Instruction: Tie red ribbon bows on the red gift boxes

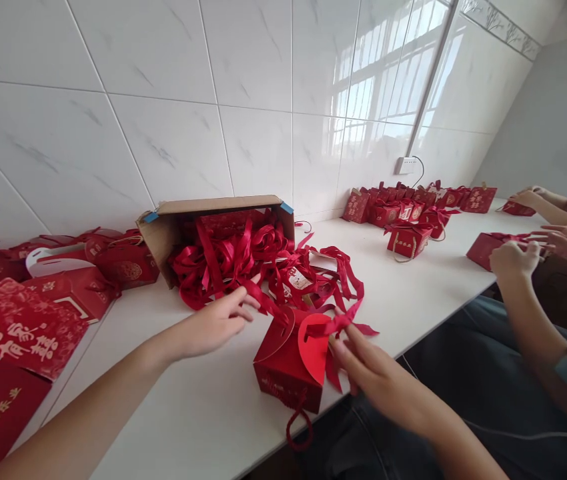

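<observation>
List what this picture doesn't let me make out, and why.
All in the head view:
Inside of the near red box: hidden by its folded flaps.
Small print on its front: too small and blurred.
Whether the left hand holds the ribbon strand: blurred where they meet.
Back of the cardboard carton: hidden by the ribbon heap.
Rest of the bottom-left red box: cut off by the left edge.
</observation>
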{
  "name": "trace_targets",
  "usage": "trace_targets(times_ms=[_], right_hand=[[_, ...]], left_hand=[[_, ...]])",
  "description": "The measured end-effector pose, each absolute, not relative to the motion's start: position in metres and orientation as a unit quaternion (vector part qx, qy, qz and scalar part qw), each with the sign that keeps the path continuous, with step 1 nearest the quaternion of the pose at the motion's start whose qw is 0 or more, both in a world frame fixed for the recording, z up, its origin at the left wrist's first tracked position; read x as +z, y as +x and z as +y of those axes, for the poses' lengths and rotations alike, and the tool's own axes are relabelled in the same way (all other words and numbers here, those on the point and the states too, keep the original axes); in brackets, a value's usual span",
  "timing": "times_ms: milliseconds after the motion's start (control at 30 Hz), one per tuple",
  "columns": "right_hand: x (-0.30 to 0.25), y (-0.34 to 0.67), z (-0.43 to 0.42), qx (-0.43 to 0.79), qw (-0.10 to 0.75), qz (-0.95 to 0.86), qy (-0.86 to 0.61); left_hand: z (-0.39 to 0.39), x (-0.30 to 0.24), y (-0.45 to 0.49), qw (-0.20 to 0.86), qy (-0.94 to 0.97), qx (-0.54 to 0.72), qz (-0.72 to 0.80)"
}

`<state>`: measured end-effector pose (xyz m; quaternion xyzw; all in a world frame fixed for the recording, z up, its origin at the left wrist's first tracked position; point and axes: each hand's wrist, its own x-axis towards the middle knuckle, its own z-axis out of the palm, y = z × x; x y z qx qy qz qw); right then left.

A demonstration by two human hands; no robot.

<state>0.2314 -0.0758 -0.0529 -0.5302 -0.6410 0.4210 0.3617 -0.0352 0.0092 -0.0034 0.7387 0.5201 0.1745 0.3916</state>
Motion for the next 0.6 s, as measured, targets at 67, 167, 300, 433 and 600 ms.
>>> trace_targets(times_ms=[67,167,300,433,600], right_hand=[[-0.050,0.228,-0.066,0.441,0.461,-0.580,-0.507],[-0.041,0.227,-0.052,0.444,0.570,-0.508,-0.469],[-0.016,0.229,-0.040,0.421,0.643,-0.475,-0.428],[0.023,0.225,-0.033,0.371,0.648,-0.514,-0.422],[0.068,0.218,-0.027,0.257,0.588,-0.604,-0.474]], left_hand=[[0.009,0.009,-0.033,0.411,0.725,0.239,0.498],[0.002,0.026,-0.024,0.468,0.686,0.342,0.439],[-0.003,0.048,-0.012,0.466,0.639,0.465,0.398],[-0.006,0.072,-0.005,0.389,0.660,0.501,0.402],[-0.015,0.095,-0.003,0.288,0.702,0.451,0.471]])
